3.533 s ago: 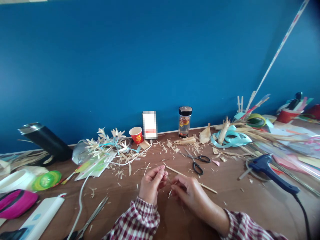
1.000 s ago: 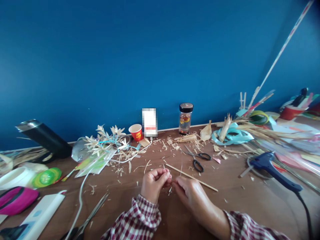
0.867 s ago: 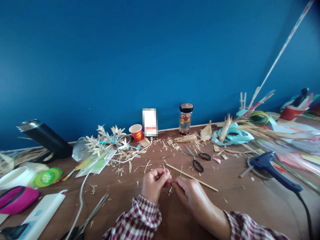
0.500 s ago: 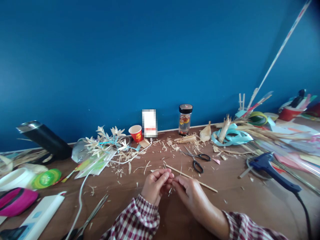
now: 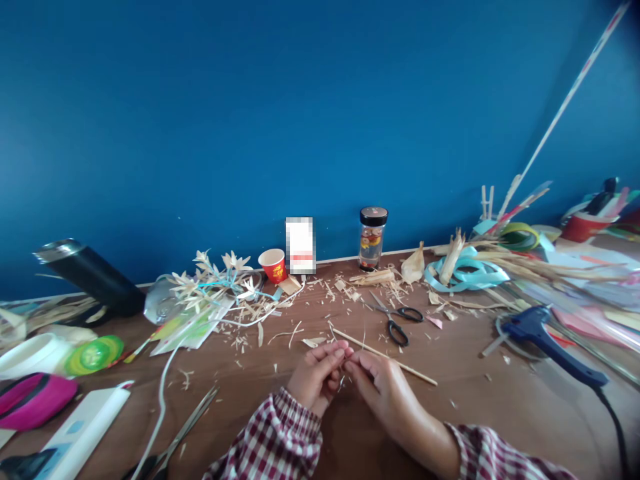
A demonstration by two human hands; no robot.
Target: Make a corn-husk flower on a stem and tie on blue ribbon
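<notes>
Toward six o'clock over the worktop (image 5: 250, 417), the left hand (image 5: 317, 377) and right hand (image 5: 387, 390) sit close together, seemingly for steadiness: right fingers pinch a fine strand (image 5: 365, 333) pointing toward twelve, left fingers are closed on something (too small to name). Black-handled scissors (image 5: 399, 333) lie at their two o'clock, presumably for easy reach.

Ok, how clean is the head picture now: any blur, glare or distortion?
Head view, right side: pink paper looks smeared; head view, middle: white rectangle pixelated, soft sheen on the right hand, thin strand above it faint; head view, top: blue wall darkens toward the right corner.
</notes>
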